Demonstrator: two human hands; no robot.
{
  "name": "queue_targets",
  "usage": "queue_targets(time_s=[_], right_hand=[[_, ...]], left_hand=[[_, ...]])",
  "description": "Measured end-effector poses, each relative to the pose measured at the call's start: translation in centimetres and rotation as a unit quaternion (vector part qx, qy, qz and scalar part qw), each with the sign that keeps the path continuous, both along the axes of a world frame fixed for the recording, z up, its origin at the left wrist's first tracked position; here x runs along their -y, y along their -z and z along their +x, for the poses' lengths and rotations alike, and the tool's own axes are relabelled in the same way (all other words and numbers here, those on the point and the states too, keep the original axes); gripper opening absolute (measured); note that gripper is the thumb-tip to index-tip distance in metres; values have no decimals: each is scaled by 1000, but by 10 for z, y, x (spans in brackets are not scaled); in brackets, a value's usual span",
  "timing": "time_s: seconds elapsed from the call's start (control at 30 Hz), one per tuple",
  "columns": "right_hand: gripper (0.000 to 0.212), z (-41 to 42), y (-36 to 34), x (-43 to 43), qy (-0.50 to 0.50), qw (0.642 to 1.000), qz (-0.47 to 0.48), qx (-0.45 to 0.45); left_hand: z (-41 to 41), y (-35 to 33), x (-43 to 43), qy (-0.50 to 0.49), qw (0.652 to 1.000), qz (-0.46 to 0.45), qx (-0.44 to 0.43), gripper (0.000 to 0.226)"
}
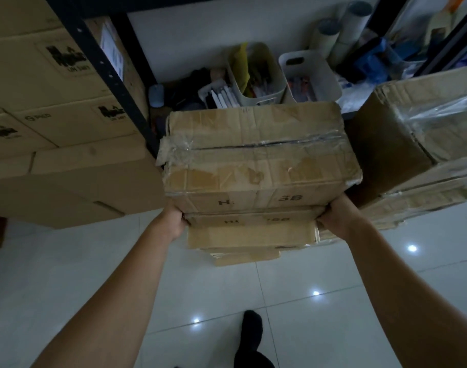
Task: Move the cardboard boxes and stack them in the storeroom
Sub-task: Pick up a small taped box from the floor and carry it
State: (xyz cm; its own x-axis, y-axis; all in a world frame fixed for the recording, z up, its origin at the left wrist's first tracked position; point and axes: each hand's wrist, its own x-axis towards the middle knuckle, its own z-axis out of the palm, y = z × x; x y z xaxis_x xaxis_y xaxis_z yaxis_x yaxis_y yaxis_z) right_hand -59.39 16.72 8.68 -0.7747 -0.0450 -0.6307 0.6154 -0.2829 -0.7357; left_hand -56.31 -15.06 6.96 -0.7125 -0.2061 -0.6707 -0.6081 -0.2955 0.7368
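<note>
A worn, taped cardboard box sits on top of a stack of similar boxes in the middle of the view. My left hand grips the top box's lower left corner, fingers tucked under its bottom edge. At the lower right corner, my right hand holds the box the same way. Both sets of fingertips are hidden beneath the box.
Printed cardboard boxes fill a dark metal shelf on the left. Another stack of taped boxes stands on the right. White bins and rolled tubes crowd the back wall. White tiled floor lies below, with my foot.
</note>
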Motion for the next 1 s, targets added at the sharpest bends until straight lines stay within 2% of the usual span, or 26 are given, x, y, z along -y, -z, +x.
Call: queue_targets(time_s=[0.2, 0.3, 0.43, 0.5, 0.67, 0.83, 0.93, 0.97, 1.0], right_hand=[[33, 14, -5, 0, -25, 999, 28, -7], [33, 15, -16, 6, -5, 999, 25, 19], [41, 18, -29, 18, -42, 997, 59, -23], [38, 21, -35, 33, -56, 996, 56, -41], [33, 31, -53, 99, -85, 992, 41, -88], [31, 53, -62, 191, -103, 987, 34, -115], [32, 77, -68, 262, -116, 986, 25, -118], [33, 86, -69, 289, -126, 984, 26, -119], [45, 97, -70, 316, -133, 983, 29, -123]], left_hand=[[8, -8, 2, -7, 1000, -15, -2, 37], [13, -11, 10, -13, 1000, -6, 4, 37], [23, -23, 27, -15, 999, 26, -42, 31], [27, -29, 41, -30, 998, 35, -46, 33], [53, -43, 97, -72, 995, 33, -55, 34], [97, -56, 187, -114, 989, 19, -88, 47], [128, -62, 253, -121, 986, 32, -107, 41], [139, -66, 276, -120, 985, 33, -117, 40], [150, -68, 299, -115, 985, 32, -127, 39]])
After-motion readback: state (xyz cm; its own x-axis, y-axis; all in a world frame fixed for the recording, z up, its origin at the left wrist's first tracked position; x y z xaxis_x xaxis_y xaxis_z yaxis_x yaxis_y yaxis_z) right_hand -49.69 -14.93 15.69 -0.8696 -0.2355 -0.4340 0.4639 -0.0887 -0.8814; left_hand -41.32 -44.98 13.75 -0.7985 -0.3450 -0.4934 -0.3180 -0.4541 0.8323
